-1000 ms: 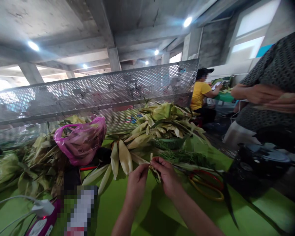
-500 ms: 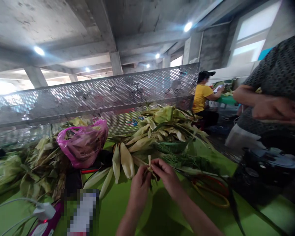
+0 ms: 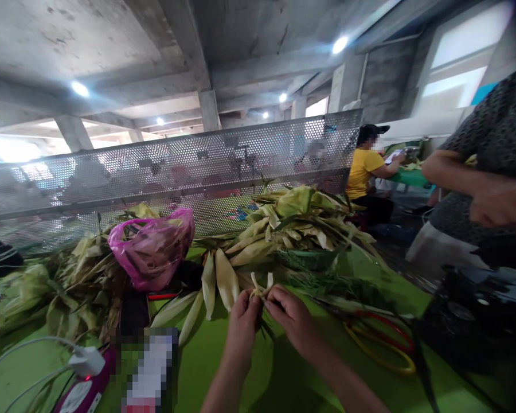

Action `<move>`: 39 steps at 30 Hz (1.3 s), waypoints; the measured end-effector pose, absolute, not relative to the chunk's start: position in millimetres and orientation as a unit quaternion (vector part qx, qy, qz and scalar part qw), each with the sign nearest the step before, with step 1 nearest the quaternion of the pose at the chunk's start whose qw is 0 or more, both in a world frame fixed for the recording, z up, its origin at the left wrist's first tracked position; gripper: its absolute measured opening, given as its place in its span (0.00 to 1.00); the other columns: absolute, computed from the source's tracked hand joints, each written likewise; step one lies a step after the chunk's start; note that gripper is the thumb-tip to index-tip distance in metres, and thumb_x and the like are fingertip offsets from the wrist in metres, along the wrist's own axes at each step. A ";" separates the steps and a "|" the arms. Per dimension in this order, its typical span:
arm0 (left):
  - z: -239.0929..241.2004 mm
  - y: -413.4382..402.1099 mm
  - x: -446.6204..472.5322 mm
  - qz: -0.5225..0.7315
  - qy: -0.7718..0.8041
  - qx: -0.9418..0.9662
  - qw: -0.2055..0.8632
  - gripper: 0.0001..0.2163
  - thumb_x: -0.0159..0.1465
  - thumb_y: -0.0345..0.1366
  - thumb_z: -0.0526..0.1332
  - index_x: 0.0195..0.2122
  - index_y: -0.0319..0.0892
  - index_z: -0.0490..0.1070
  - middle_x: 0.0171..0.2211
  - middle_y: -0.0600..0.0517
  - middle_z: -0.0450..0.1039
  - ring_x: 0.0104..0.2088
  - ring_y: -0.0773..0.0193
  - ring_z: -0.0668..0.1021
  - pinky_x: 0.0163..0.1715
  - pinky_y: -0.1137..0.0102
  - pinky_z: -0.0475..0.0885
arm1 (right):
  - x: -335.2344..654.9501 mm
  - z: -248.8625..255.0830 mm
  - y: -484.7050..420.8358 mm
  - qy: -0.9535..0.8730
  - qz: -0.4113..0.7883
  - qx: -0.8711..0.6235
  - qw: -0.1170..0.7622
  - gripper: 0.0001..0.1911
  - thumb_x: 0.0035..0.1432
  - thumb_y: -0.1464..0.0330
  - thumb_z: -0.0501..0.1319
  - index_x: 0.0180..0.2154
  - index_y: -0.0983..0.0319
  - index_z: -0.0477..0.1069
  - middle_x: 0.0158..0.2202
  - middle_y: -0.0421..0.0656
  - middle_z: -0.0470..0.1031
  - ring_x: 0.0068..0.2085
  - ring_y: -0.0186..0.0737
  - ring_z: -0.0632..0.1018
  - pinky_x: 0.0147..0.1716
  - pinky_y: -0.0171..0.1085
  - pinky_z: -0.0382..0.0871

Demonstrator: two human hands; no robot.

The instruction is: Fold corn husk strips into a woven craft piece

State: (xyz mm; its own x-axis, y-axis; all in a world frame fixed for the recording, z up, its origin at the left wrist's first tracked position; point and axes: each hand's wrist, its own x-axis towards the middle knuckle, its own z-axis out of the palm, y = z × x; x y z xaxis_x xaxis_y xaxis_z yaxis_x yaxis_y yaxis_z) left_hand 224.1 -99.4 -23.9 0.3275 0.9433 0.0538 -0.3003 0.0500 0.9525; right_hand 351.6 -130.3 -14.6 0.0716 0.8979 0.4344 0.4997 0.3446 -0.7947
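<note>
Bare concrete hall, ceiling lights on; a perforated metal screen [image 3: 172, 172] stands along the far edge of your green tabletop [image 3: 206, 373]. Your left hand [image 3: 244, 310] and right hand [image 3: 289, 310] are close together over the middle of the tabletop, each pinching a small pale husk piece [image 3: 257, 292] between thumb and fingers. Two pale ends of it poke up above your fingertips; your fingers hide part of the rest.

Just beyond your hands, long husk leaves [image 3: 227, 281] lie with tips toward you. Behind these, toward the far edge, a husk heap [image 3: 298, 215] overfills a green basket [image 3: 305, 261]. Green sprigs [image 3: 337, 287] lie in front of the basket; scissors with red and yellow handles [image 3: 410, 366] lie nearer the right edge.

To your left: a pink plastic bag [image 3: 148, 255], dry husks [image 3: 79, 281] beside it. Toward the near left corner: a purple power strip [image 3: 75, 398] bearing a white plug [image 3: 87, 361]. Past the right edge, a person in a dark patterned top [image 3: 501, 123] stands; another in yellow [image 3: 360, 172] sits farther off.
</note>
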 end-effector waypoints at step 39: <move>-16.4 -98.7 213.6 0.426 0.313 0.537 0.657 0.17 0.52 0.44 0.71 0.39 0.41 0.73 0.32 0.53 0.72 0.28 0.69 0.67 0.26 0.74 0.58 | 369.9 -6.8 -137.2 -0.582 0.365 -0.531 0.497 0.10 0.56 0.60 0.63 0.32 0.60 0.71 0.23 0.34 0.65 0.24 0.33 0.65 0.24 0.31 0.57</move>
State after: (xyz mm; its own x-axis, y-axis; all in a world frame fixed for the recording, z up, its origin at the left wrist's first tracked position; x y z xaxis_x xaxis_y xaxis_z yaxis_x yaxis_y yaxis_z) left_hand 213.6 -98.7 -16.4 0.4411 0.8963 0.0456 -0.2225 0.0600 0.9731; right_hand 369.9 -137.2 -6.8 0.0570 0.9800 0.1907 0.2547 0.1704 -0.9519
